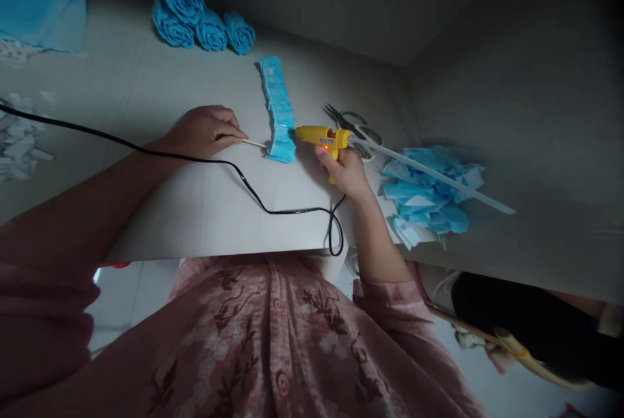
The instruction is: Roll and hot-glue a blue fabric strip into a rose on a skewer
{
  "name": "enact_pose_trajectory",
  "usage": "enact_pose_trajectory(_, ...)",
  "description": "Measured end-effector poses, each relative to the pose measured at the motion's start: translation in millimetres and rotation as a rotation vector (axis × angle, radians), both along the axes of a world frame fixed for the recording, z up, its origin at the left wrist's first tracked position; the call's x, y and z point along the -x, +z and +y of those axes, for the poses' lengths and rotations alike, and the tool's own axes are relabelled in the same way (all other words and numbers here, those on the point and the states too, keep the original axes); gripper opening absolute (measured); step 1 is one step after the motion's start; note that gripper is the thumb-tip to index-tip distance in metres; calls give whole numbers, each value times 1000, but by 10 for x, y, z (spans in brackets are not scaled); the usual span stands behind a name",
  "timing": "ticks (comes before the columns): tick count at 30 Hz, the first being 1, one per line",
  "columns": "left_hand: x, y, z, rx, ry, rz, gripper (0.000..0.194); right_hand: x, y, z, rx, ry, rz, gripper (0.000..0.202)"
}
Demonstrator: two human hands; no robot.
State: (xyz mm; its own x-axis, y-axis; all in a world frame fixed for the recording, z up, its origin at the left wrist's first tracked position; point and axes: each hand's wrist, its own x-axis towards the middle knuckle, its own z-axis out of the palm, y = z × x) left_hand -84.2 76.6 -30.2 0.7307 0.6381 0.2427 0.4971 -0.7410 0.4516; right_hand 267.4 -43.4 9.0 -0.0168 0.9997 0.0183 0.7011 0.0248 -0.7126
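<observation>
A pleated blue strip (279,106) lies lengthwise on the pale table (195,86). My left hand (207,130) pinches a thin wooden stick (254,143), whose far end meets the strip's near end. My right hand (345,168) is wrapped round the handle of a yellow glue gun (319,136). The gun's nozzle is at the strip's right edge, and a red light glows on its body. From the gun's back a long translucent glue stick (439,176) reaches out to the right.
Several blue rosettes (211,29) sit at the back. Scissors (348,122) lie behind the gun, crumpled blue pieces (429,190) on the right, white scraps (22,138) and a blue sheet (43,2) on the left. A black cord (287,211) crosses the front. A person's dark-clothed part shows lower right.
</observation>
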Motion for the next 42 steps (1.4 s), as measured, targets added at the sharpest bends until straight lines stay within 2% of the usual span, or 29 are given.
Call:
enact_pose_trajectory(5, -10, 2, -4, 6, 11, -2, 52, -14, -14, 1, 18, 4, -21, 80)
enact_pose_trajectory(12, -6, 28, -15, 22, 18, 10, 50, -56, -14, 1, 39, -10, -34, 76)
enact_pose_trajectory(17, -8, 31, -23, 34, 31, 15, 46, -153, 34, -6, 95, -51, 130, 77)
enact_pose_trajectory(20, -17, 32, -11, 34, 26, 17, 45, -178, 13, 11, 50, -115, 252, 77)
enact_pose_trajectory(23, -35, 71, -7, 27, 16, 31, 44, -163, -27, 29, -14, -164, 300, 76)
enact_pose_trajectory(29, -68, 223, -84, 14, 33, 66, 41, -109, -38, 16, -43, -179, 293, 74)
enact_pose_trajectory(33, -87, 257, -125, 12, 53, 68, 48, -112, -42, 6, -58, -171, 274, 70)
enact_pose_trajectory(38, -58, 225, -68, 8, 35, 90, 54, -120, -66, 11, -83, -180, 281, 70)
enact_pose_trajectory(42, 12, 223, -9, 51, -1, 78, 72, -105, -73, 14, -83, -185, 281, 72)
